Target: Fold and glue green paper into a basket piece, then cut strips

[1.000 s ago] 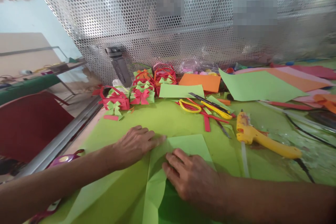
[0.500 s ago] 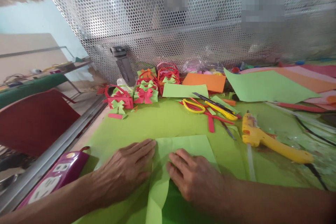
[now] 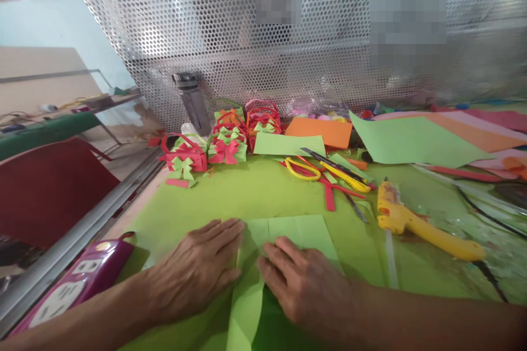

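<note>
One creased green sheet [image 3: 250,247] on the tabletop [image 3: 222,192], left grip [image 3: 197,269] flattened palm-down at its left edge, right grip [image 3: 302,279] curled over it, cannot tell if pinching, one glue gun [image 3: 430,235]

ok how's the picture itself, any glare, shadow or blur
Head view: bright glare on the perforated metal panel, at upper left; head view: its right end looks soft, and two patches are pixelated; head view: dark shadow by the green paper, below the right hand.
</note>
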A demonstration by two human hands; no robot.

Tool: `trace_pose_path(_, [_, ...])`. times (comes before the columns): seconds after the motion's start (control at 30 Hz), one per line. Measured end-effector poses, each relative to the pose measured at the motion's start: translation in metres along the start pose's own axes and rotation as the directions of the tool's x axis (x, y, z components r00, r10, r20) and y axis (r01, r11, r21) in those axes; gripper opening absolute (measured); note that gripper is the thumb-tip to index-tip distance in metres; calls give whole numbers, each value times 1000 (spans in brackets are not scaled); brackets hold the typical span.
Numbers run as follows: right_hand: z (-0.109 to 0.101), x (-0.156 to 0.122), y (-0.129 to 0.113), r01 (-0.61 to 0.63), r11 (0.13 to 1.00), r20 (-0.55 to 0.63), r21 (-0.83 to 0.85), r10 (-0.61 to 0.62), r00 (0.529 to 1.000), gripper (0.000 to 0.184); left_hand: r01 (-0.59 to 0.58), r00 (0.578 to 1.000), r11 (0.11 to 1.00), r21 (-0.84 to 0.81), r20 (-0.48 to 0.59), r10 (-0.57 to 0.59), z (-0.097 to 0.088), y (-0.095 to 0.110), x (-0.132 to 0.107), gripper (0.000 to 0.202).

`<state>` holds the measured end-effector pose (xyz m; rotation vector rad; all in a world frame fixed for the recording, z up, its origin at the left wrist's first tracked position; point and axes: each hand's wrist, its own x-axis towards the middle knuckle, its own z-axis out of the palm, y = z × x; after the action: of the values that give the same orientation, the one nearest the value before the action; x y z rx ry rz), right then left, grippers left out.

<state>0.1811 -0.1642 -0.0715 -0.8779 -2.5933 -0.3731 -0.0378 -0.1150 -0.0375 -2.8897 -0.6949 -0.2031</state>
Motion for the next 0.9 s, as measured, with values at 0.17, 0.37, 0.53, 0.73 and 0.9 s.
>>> trace_pose_path(0.17, [-2, 2, 1, 4, 1000, 39, 10, -4, 999, 29, -74, 996, 995, -64, 46, 77, -5, 3, 18, 38])
trace_pose_path(0.37, [-6, 1, 1, 33, 999, 28, 8, -33, 999, 33, -34, 981, 972, -231, 177, 76, 0, 1, 1, 69])
trace_pose_path(0.53, [0, -2, -1, -7, 1000, -22, 3, 7, 1000, 30, 54, 973, 966, -251, 231, 5, 2, 1, -17, 73])
trace_pose_path(0.73, [-6, 1, 0, 35, 999, 76, -14, -33, 997, 30, 83, 986, 975, -208, 159, -50, 3, -2, -10, 61])
trace_pose_path(0.9, [-12, 5, 4, 26, 999, 133, 43, -32, 991, 22, 170, 966, 950, -260, -148, -213, 1, 10, 16, 28])
